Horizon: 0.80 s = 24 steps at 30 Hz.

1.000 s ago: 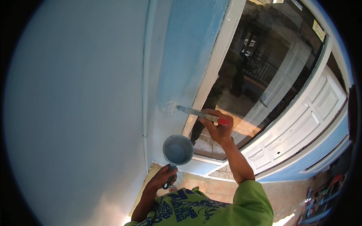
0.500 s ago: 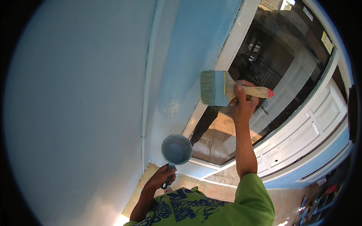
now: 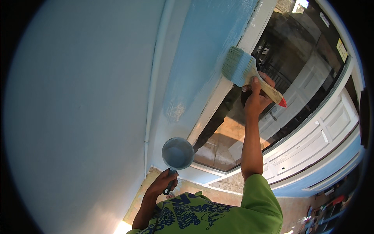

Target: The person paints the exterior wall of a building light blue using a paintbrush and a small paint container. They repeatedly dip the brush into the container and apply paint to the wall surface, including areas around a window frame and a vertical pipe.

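Note:
My right hand (image 3: 257,93) grips a wide paintbrush (image 3: 246,71) by its wooden, red-tipped handle. The brush tilts, bristles up and to the left, in front of the white window frame and the edge of the blue wall strip (image 3: 194,58). Whether the bristles touch the wall I cannot tell. Lower down, my left hand (image 3: 163,182) is closed around the dark handle of a grey-blue dipper (image 3: 178,153). Its round bowl faces me and looks coated with paint inside; how much it holds is unclear. A paler, streaky patch (image 3: 175,112) marks the lower end of the blue strip.
A dark glass window (image 3: 288,58) with a white frame (image 3: 212,105) stands on the right, reflecting a panelled door. Along the wall corner runs a thin vertical pipe (image 3: 154,78). At left is a broad pale-blue wall (image 3: 78,105). Assorted items (image 3: 331,210) lie at the lower right.
My right hand has raised the paintbrush and turned it from level to slanted, bristles higher and further right. The dipper in my left hand has shifted slightly left in view.

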Available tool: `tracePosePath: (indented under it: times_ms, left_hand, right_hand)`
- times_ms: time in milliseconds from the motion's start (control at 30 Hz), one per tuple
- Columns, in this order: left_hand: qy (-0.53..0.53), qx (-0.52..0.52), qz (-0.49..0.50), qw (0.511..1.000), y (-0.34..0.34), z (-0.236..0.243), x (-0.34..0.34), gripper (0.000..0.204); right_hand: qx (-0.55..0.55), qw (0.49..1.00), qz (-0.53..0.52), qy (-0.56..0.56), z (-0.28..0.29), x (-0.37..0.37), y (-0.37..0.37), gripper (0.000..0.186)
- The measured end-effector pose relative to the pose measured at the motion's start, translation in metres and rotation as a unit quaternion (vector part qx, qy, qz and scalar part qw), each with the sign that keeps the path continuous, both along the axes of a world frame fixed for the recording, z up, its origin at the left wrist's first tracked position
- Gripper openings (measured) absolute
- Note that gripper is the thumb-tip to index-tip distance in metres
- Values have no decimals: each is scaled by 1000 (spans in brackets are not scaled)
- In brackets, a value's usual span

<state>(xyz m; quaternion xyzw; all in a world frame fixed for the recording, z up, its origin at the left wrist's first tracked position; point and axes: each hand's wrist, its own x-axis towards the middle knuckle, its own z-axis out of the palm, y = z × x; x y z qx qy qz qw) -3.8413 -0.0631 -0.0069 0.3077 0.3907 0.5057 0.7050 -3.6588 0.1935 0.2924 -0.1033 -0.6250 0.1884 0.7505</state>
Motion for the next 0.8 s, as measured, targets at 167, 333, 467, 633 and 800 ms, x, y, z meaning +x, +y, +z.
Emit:
tracePosePath:
  times_ms: [167, 333, 467, 633, 800]
  left_hand:
    - [1, -5, -2, 1000, 3, -2, 1, 19]
    - [6, -15, -5, 1000, 4, -5, -1, 17]
    - [9, -22, -11, 1000, 6, -4, -1, 17]
    - [8, -21, -13, 1000, 6, 0, -1, 18]
    - [12, -19, -22, 1000, 7, -1, -2, 18]
  right_hand:
    - [45, 996, -68, -23, 2, -23, 30, 28]
    - [35, 998, -49, 27, 10, -16, 13, 26]
    - [33, 998, -37, 44, 8, -17, 14, 22]
    - [37, 998, -38, 26, -1, -11, 19, 22]
    - [43, 998, -10, 50, -2, -14, 18, 23]
